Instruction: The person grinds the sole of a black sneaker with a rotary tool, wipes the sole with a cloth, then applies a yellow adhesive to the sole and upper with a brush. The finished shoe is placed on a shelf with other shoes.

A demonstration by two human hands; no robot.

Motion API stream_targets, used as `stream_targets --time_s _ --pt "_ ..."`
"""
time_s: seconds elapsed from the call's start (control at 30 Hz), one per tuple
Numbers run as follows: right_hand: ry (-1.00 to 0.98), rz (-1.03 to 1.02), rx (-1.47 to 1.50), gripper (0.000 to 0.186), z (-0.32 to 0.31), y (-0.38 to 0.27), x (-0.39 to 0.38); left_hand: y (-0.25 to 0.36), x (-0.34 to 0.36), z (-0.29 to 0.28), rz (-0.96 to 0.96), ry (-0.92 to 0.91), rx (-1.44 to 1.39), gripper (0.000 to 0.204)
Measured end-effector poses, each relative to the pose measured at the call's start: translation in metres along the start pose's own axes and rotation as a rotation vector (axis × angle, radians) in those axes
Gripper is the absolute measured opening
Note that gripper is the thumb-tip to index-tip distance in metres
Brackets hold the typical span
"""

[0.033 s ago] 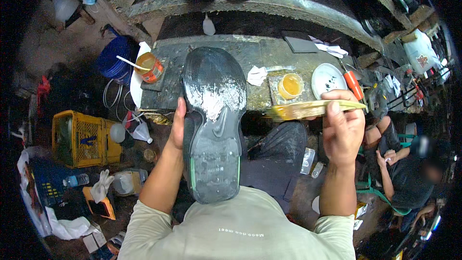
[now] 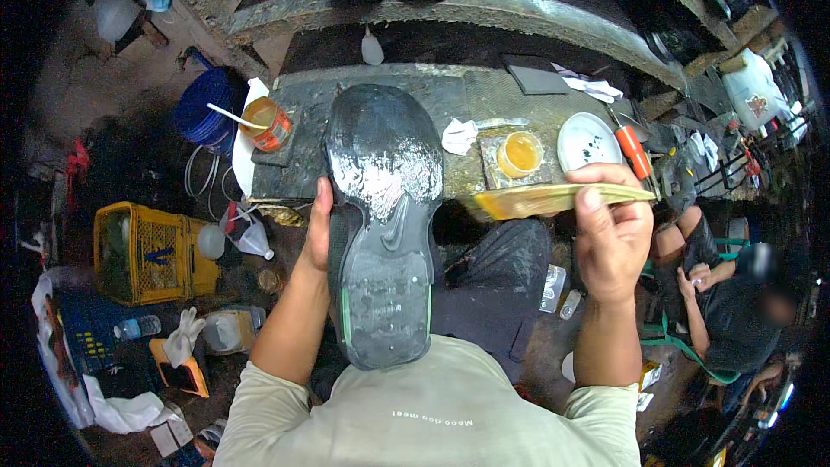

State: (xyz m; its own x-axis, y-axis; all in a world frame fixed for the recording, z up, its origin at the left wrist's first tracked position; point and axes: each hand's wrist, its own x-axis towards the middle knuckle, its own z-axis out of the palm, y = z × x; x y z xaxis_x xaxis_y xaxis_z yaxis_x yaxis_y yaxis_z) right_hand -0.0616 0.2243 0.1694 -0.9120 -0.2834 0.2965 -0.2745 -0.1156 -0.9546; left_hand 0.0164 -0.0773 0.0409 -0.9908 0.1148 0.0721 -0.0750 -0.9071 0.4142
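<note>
Student: Which object occupies the centre, and how is it placed?

Instructor: A black shoe [image 2: 383,242], sole upward, its toe end pointing away from the wearer and its heel end at the pale fabric shirt [image 2: 415,406]. The outline is broad at the forefoot, narrowed at the waist and rounded at the heel. The forefoot is glossy, with white flecks that may be glare or coating; which cannot be told. The heel half is duller, bordered at its left by a thin green strip [image 2: 346,316].

Student: And the hands?

Instructor: The left hand [image 2: 318,240] is closed on the shoe's left side, thumb along the edge, fingers hidden behind it. The right hand [image 2: 612,233] is clamped on a flat brush [image 2: 545,201] with a pale, wood-like handle. Its yellow bristle end, blurred, points left, near the shoe but apart from it.

Student: What stands beyond?

Instructor: The desk [image 2: 298,91], dark and scuffed. Right of the shoe: a crumpled white scrap [image 2: 459,136], a small round cup [image 2: 501,156] of amber substance on a stained slab [image 2: 492,166], a white dish [image 2: 575,134] with dark specks, and a tool with a smooth orange handle [image 2: 633,152]. Left: an orange-red tub [image 2: 277,137] with a pale stick [image 2: 235,117], near a rounded blue bucket [image 2: 204,112].
</note>
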Motion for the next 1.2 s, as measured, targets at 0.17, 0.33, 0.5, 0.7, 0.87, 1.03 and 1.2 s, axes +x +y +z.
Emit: stream_targets --time_s 0.17,0.33,0.5,0.7,0.87,1.03,1.2 --pt "-0.141 -0.029 -0.165 0.019 0.021 -0.027 0.002 -0.001 -0.002 0.014 0.008 -0.035 0.032 0.083" --pt "-0.211 -0.137 -0.260 0.019 0.027 -0.030 0.011 0.002 -0.003 0.026 -0.016 0.028 0.210 0.087" --pt "-0.300 -0.314 -0.387 0.016 0.025 -0.028 0.014 0.001 -0.003 0.036 -0.013 0.067 0.278 0.089" --pt "-0.257 -0.256 -0.383 0.014 0.025 -0.029 0.010 0.003 -0.004 0.035 -0.014 0.044 0.281 0.086" --pt "-0.266 -0.299 -0.389 0.014 0.027 -0.029 0.009 0.002 -0.005 0.032 -0.021 0.085 0.262 0.085" --pt "-0.315 -0.380 -0.416 0.013 0.027 -0.031 0.011 0.005 -0.006 0.031 -0.038 0.071 0.310 0.087" --pt "-0.363 -0.439 -0.439 0.014 0.029 -0.035 0.010 0.006 -0.006 0.032 -0.032 0.070 0.301 0.089"
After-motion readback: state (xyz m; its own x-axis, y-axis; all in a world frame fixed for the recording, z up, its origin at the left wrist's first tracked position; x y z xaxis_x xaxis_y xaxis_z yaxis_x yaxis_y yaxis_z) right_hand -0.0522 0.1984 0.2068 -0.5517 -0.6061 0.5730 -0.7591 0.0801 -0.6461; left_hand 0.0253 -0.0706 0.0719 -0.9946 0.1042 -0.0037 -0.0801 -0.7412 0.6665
